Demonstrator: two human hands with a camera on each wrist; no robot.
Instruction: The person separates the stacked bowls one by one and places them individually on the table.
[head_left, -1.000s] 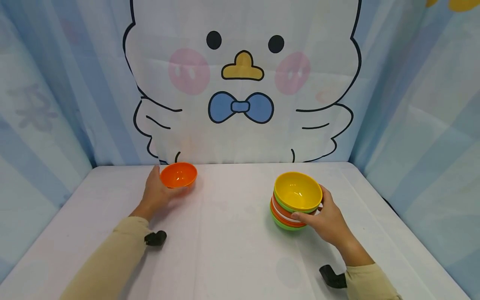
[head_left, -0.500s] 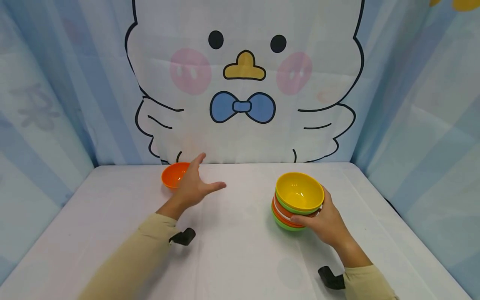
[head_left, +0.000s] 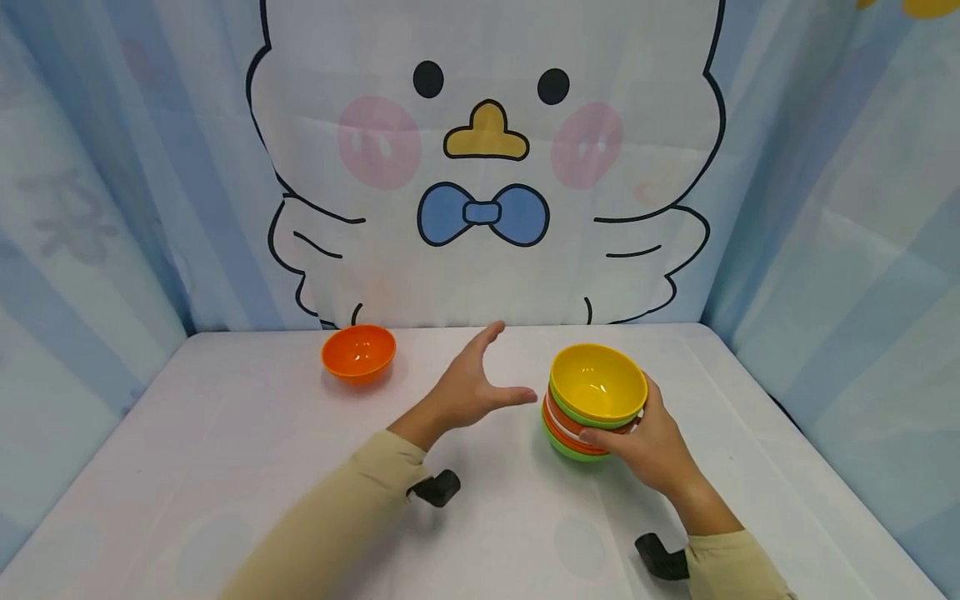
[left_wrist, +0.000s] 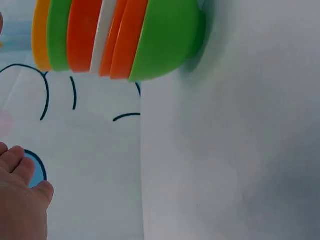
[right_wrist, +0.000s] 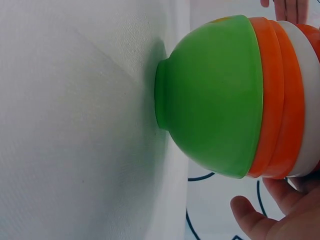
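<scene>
A stack of nested bowls stands on the table, with a yellow bowl on top and a green bowl at the bottom. Between them show green, orange and white rims. My right hand grips the stack's right side, thumb in front, its other fingers partly hidden behind. My left hand is just left of the stack, thumb spread wide from straight fingers, holding nothing. In the left wrist view, that left hand appears low at the left, apart from the stack. A single orange bowl sits at the back left.
A white cloth covers the table. Behind it hangs a curtain printed with a cartoon bird face, and blue striped curtains close off both sides. Black wrist mounts stick out from both sleeves.
My left hand has let go of the single orange bowl and moved right across the table to near the stack. The right hand and the stack stay in place.
</scene>
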